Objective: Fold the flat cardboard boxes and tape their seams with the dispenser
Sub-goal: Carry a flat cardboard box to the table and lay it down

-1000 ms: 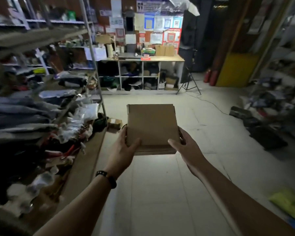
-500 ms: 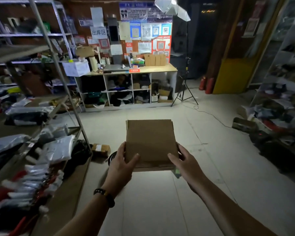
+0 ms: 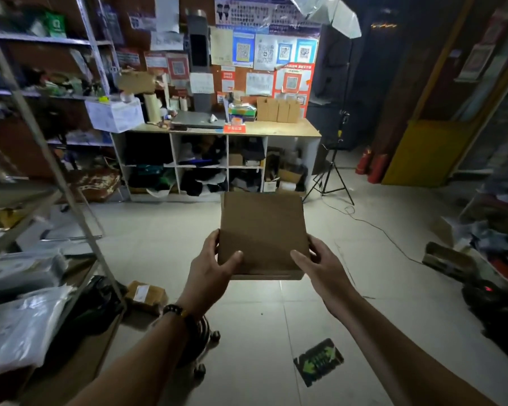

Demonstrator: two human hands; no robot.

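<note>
While pinched only at near corners by left hand (image 3: 210,266) and right hand (image 3: 320,266), thin stack of flat brown cardboard boxes (image 3: 261,234) could fan apart and slip.

Both arms extended forward, the left hand (image 3: 210,268) and right hand (image 3: 320,266) each gripping an opposite side of the cardboard stack (image 3: 261,234), thumbs on top, fingers curled beneath; left wrist braceleted.
</note>
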